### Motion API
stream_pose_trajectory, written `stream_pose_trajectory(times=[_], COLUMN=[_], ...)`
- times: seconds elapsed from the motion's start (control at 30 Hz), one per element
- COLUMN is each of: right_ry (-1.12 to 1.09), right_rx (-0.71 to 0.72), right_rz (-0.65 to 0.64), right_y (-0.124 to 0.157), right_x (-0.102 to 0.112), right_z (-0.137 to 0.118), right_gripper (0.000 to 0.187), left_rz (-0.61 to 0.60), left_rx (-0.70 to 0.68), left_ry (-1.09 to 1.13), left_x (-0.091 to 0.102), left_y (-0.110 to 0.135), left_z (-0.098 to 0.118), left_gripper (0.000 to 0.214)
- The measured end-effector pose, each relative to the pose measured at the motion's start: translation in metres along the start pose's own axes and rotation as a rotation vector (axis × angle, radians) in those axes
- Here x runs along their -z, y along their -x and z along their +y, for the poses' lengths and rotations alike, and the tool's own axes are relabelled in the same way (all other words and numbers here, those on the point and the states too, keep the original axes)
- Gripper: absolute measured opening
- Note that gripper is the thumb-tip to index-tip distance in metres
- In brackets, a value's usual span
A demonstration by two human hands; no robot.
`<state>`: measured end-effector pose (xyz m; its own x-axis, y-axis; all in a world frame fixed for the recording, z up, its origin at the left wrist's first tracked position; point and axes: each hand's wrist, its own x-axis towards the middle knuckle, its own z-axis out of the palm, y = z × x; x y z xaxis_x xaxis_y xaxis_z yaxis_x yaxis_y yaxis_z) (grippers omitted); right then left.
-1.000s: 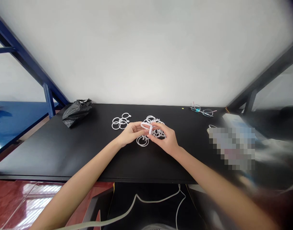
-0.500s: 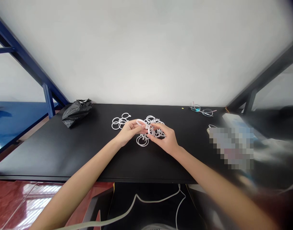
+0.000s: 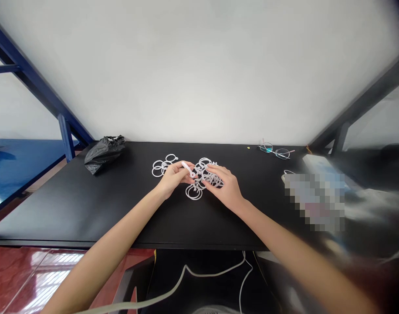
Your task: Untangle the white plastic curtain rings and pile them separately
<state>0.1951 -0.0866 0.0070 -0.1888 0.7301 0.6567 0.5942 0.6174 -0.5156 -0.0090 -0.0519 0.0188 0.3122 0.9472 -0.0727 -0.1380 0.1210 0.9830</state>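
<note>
White ring (image 3: 188,169) sits in the left hand (image 3: 173,179), pinched between thumb and fingers. It is over the black table (image 3: 121,218), beside a big pile of white rings (image 3: 213,179). Half a second ago, it was tipped less, and we could see more of its round shape. Now it is turned so we see mostly its thin edge. The gap between the two hands has grown a little, so the left hand seems to have this ring by itself. The right hand (image 3: 228,186) is curved, thumb and fingers apart, at the pile. I can't tell if it grips a ring.
</note>
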Motion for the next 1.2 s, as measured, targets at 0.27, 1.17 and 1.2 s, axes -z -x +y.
stream_pose_trajectory(times=[0.27,1.17,1.2], right_ry=[-0.163,-0.223,-0.227], right_rx=[0.058,0.023,0.016], right_rz=[0.020,0.033,0.039], right_y=[0.000,0.003,0.003], right_x=[0.004,0.000,0.000], right_z=[-0.011,-0.010,-0.011], right_gripper=[0.044,0.015,0.015], left_rz=[-0.064,-0.376,-0.375], left_rx=[-0.034,-0.098,-0.104], left_ry=[-0.186,-0.232,-0.244], left_x=[-0.009,-0.015,-0.015], left_y=[0.008,0.017,0.017], left_z=[0.006,0.013,0.013], left_gripper=[0.035,0.051,0.050])
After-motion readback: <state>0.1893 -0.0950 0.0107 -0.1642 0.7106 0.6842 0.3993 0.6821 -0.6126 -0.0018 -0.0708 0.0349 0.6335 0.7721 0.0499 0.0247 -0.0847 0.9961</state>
